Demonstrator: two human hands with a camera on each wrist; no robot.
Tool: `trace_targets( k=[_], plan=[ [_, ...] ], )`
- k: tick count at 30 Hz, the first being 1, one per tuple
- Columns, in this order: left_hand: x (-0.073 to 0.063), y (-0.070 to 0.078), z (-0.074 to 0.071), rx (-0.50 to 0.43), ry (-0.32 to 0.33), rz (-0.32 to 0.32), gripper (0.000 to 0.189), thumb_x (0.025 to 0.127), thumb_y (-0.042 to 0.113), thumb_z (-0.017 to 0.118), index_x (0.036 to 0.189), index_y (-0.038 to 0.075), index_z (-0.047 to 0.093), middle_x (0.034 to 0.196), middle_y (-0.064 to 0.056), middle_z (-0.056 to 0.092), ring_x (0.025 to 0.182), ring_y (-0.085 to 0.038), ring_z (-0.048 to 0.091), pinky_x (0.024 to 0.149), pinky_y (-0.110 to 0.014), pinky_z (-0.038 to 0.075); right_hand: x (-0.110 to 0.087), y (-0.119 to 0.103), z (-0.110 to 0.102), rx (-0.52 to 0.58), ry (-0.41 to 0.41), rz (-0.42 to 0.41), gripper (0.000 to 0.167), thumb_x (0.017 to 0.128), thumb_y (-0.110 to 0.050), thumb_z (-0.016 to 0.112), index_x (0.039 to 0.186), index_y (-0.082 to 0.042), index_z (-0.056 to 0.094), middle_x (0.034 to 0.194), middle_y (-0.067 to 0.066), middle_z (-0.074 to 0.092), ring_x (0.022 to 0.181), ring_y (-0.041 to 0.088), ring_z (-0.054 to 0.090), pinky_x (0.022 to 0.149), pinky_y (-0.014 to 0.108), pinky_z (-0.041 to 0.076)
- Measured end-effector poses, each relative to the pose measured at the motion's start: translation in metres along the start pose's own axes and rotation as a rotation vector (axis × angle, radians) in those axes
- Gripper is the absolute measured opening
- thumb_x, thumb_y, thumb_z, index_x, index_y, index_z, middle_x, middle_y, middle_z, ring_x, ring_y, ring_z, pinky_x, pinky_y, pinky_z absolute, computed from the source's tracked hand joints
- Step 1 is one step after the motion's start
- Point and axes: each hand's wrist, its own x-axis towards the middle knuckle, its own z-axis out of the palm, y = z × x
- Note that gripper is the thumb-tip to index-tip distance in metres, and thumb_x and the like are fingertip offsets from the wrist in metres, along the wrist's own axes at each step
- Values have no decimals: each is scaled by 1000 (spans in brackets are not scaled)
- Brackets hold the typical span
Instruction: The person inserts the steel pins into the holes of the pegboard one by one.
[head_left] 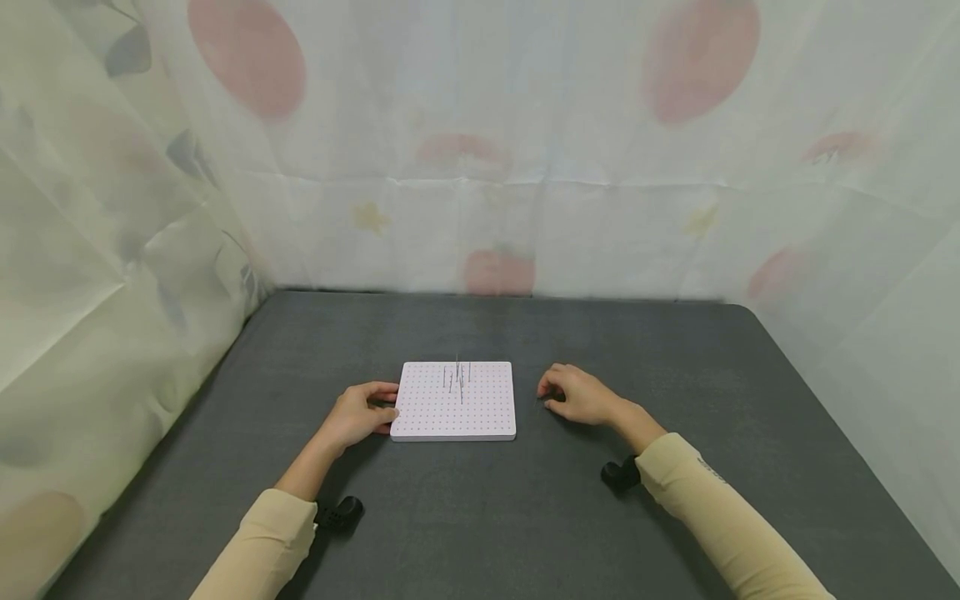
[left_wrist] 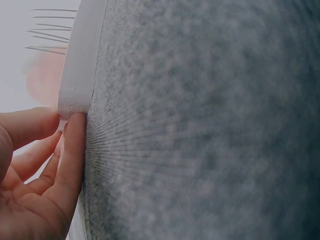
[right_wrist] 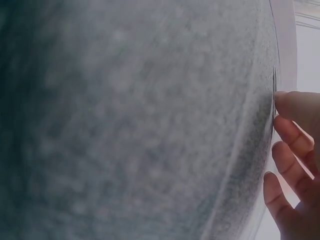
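Note:
A white pegboard with a grid of small holes lies on the dark table, and several thin metal pins stand in its far middle part. My left hand grips the board's left edge, thumb on the upper rim and fingers along the side. In the left wrist view the thumb and a finger meet the board's side wall. To the board's right, my right hand is low at the tabletop, fingers loosely bent. A thin dark pin is right at its thumb and index fingertips, which stand apart.
The dark grey table reaches out around the board to a patterned curtain behind it. Another curtain hangs along the left side. Black wrist-worn devices sit under both sleeves.

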Motion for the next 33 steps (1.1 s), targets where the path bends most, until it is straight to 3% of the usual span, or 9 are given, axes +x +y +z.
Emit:
trace_targets(
  k=[11, 26, 33],
  plan=[
    [1, -1, 1, -4, 10, -17, 44, 83, 2, 63, 126, 0, 52, 116, -18, 56, 84, -18, 64, 64, -31, 57, -2, 7, -2, -39, 18, 4, 8, 81, -19, 70, 84, -20, 63, 89, -4, 54, 81, 13, 45, 72, 30, 41],
    [0, 1, 1, -8, 10, -18, 45, 83, 1, 62, 126, -1, 52, 116, -19, 56, 83, -18, 63, 64, -31, 57, -4, 16, -1, 14, 18, 15, 7, 82, -17, 68, 78, -21, 64, 80, -5, 52, 75, 11, 42, 68, 26, 35],
    [0, 1, 0, 0, 3, -12, 45, 83, 2, 63, 126, -1, 52, 116, -20, 56, 83, -18, 64, 64, -31, 57, -3, 17, 0, 38, -10, 38, 7, 84, -15, 65, 78, -20, 64, 78, -7, 51, 73, 8, 43, 75, 30, 39]
  ],
)
